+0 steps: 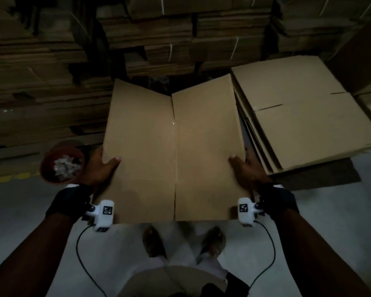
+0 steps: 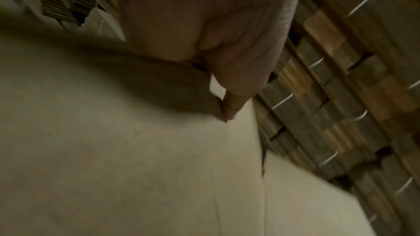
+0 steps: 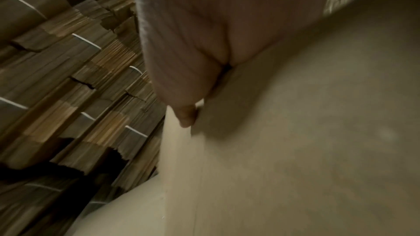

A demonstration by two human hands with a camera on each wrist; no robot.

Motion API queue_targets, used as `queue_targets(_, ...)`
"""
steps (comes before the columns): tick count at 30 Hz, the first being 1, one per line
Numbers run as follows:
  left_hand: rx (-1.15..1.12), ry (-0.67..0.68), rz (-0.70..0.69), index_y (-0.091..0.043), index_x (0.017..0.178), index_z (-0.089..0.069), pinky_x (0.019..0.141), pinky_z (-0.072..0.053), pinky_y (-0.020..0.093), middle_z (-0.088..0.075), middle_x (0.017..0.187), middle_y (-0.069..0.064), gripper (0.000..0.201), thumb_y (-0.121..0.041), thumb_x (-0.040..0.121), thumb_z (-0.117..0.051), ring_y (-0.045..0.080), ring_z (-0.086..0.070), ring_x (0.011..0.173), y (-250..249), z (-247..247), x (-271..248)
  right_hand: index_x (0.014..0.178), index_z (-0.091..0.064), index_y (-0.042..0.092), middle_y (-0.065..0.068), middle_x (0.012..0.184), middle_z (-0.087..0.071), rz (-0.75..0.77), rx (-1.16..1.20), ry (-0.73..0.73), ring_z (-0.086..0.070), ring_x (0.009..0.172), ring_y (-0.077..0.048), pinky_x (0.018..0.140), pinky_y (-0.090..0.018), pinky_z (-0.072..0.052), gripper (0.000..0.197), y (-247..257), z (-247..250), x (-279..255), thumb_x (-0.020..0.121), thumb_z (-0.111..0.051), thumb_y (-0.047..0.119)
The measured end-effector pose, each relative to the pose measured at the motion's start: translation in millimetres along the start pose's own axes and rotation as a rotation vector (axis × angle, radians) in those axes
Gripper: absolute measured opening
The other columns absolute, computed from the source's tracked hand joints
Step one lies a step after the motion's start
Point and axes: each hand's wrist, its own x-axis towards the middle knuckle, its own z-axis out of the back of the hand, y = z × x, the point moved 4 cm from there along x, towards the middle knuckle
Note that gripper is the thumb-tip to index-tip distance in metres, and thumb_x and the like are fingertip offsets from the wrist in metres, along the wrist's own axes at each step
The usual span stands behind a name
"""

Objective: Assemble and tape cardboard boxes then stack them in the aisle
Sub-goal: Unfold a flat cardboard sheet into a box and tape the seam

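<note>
A brown cardboard box (image 1: pixel 174 151) is held in front of me at waist height, its two top flaps meeting along a centre seam with clear tape glinting on it. My left hand (image 1: pixel 104 166) grips the box's left edge, thumb on top and fingers hidden underneath. My right hand (image 1: pixel 243 166) grips the right edge the same way. In the left wrist view my thumb (image 2: pixel 232 107) presses the cardboard box (image 2: pixel 136 150). In the right wrist view the thumb (image 3: pixel 187 116) lies on the cardboard box (image 3: pixel 295 132).
A pile of flattened cartons (image 1: pixel 298 112) lies on the floor to the right. Tall strapped bundles of flat cardboard (image 1: pixel 180 35) fill the background. A red tape roll (image 1: pixel 61 165) sits at my left. My feet (image 1: pixel 152 241) stand on the pale floor below.
</note>
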Motion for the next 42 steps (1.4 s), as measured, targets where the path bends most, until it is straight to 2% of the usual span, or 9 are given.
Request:
queue_targets(3, 0.005, -0.026, -0.066, -0.016, 0.136, -0.055, 0.08, -0.049, 0.031, -0.065, 0.12, 0.005, 0.041, -0.018, 0.097, -0.066, 0.03, -0.064, 0.105, -31.6, 8.1, -5.4, 0.144, -0.042, 0.035, -0.003, 0.14, -0.059, 0.134, 0.11, 0.026, -0.061, 0.123, -0.021, 0.102, -0.043, -0.052, 0.046, 9.7, 4.2, -8.6, 0.102, -0.06, 0.034)
queue_targets(7, 0.05, 0.028, -0.181, -0.036, 0.132, -0.058, 0.09, -0.056, 0.045, -0.072, 0.113, -0.003, 0.04, -0.033, 0.094, -0.07, 0.022, -0.07, 0.099, -89.8, 15.0, 0.2, 0.144, -0.046, 0.035, 0.006, 0.136, -0.064, 0.18, 0.271, -0.048, -0.064, 0.12, -0.012, 0.098, -0.033, -0.055, 0.044, 12.1, 39.5, -15.0, 0.103, -0.06, 0.027)
queue_targets(10, 0.045, 0.013, -0.315, -0.029, 0.139, -0.055, 0.078, -0.054, 0.03, -0.069, 0.112, -0.005, 0.045, -0.022, 0.097, -0.067, 0.014, -0.069, 0.096, -151.3, -7.4, -5.3, 0.145, -0.048, 0.032, 0.012, 0.133, -0.065, 0.198, 0.398, -0.155, -0.062, 0.123, -0.013, 0.099, -0.031, -0.054, 0.045, 10.1, 81.6, -21.1, 0.102, -0.061, 0.029)
queue_targets(19, 0.144, 0.126, -0.647, -0.035, 0.144, -0.048, 0.096, -0.053, 0.044, -0.059, 0.138, 0.0, 0.06, -0.034, 0.089, -0.072, 0.022, -0.062, 0.119, -302.2, -163.7, -0.6, 0.143, -0.051, 0.027, 0.005, 0.133, -0.066, 0.26, 0.491, -0.464, -0.062, 0.123, -0.021, 0.11, -0.057, -0.045, 0.04, -40.2, 224.9, -41.1, 0.104, -0.058, 0.024)
queue_targets(23, 0.231, 0.233, -0.737, -0.034, 0.137, -0.048, 0.089, -0.052, 0.034, -0.062, 0.126, -0.002, 0.051, -0.027, 0.091, -0.07, 0.02, -0.062, 0.111, -358.2, -243.0, 12.0, 0.145, -0.049, 0.026, 0.007, 0.135, -0.064, 0.242, 0.52, -0.541, -0.061, 0.123, -0.014, 0.109, -0.049, -0.047, 0.041, -63.1, 271.6, -46.2, 0.104, -0.056, 0.023)
queue_targets(32, 0.565, 0.268, -0.886, -0.01, 0.146, -0.05, 0.111, -0.041, 0.043, -0.058, 0.142, 0.014, 0.071, -0.047, 0.089, -0.072, 0.03, -0.056, 0.129, -438.4, -397.8, 111.1, 0.144, -0.052, 0.018, 0.003, 0.134, -0.065, 0.086, 0.649, -0.881, -0.064, 0.12, -0.013, 0.096, -0.021, -0.052, 0.04, -114.3, 307.5, -43.1, 0.104, -0.056, 0.013)
queue_targets(34, 0.604, 0.301, -0.863, -0.009, 0.141, -0.055, 0.108, -0.042, 0.042, -0.062, 0.136, 0.015, 0.059, -0.035, 0.091, -0.074, 0.031, -0.058, 0.125, -446.6, -433.3, 132.0, 0.145, -0.051, 0.019, 0.004, 0.136, -0.064, 0.036, 0.664, -0.937, -0.062, 0.121, -0.01, 0.099, -0.022, -0.05, 0.041, -119.4, 301.7, -35.9, 0.104, -0.055, 0.011)
queue_targets(38, 0.744, 0.305, -0.859, -0.003, 0.118, -0.068, 0.094, -0.046, 0.044, -0.069, 0.116, 0.021, 0.063, -0.057, 0.086, -0.071, 0.039, -0.063, 0.11, -457.7, -491.3, 182.1, 0.145, -0.051, 0.021, 0.009, 0.137, -0.062, -0.091, 0.692, -1.045, -0.061, 0.12, -0.002, 0.104, -0.024, -0.048, 0.042, -126.6, 277.2, -8.3, 0.104, -0.055, 0.013)
queue_targets(42, 0.827, 0.301, -0.793, 0.004, 0.077, -0.059, 0.075, -0.043, 0.046, -0.061, 0.081, 0.031, 0.056, -0.049, 0.089, -0.071, 0.046, -0.063, 0.087, -448.0, -530.8, 234.5, 0.15, -0.045, 0.023, 0.006, 0.148, -0.052, -0.262, 0.683, -1.111, -0.051, 0.135, -0.015, 0.115, -0.037, -0.039, 0.049, -135.5, 238.0, 21.4, 0.103, -0.059, 0.021)
